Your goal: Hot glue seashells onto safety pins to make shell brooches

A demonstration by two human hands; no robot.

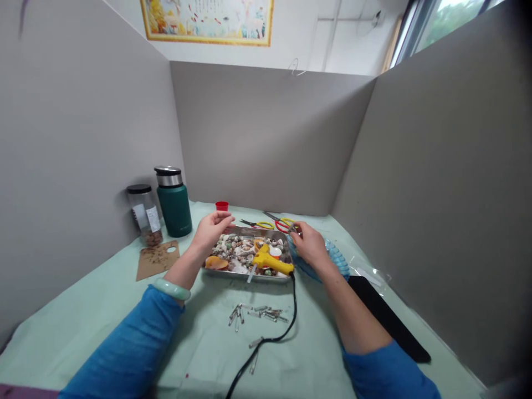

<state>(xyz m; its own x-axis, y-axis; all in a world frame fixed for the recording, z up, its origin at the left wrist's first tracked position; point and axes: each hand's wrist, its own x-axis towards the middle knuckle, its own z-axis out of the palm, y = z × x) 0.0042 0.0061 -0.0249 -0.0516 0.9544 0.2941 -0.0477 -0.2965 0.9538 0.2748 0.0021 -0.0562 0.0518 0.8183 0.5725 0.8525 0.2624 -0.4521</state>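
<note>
My left hand (213, 228) hovers over the back left corner of a metal tray (249, 278), its fingers stretched out and nothing visible in them. The tray holds many small seashells (239, 249). A yellow glue gun (270, 261) lies across its front right part, with a clear glue stick poking out. Above the tray's right side, my right hand (308, 244) pinches a small greyish piece (292, 228), too small to name. Beneath and beside that hand is a blue ribbed plate (338, 259), partly covered by it.
Behind the tray lie pliers (264, 225), red-handled scissors (282, 226) and a red cup (221, 205). At left stand a green bottle (173, 208) and a jar (145, 216) near a brown board (155, 260). Small metal clips (268, 313) and a black cord (286, 332) lie in front.
</note>
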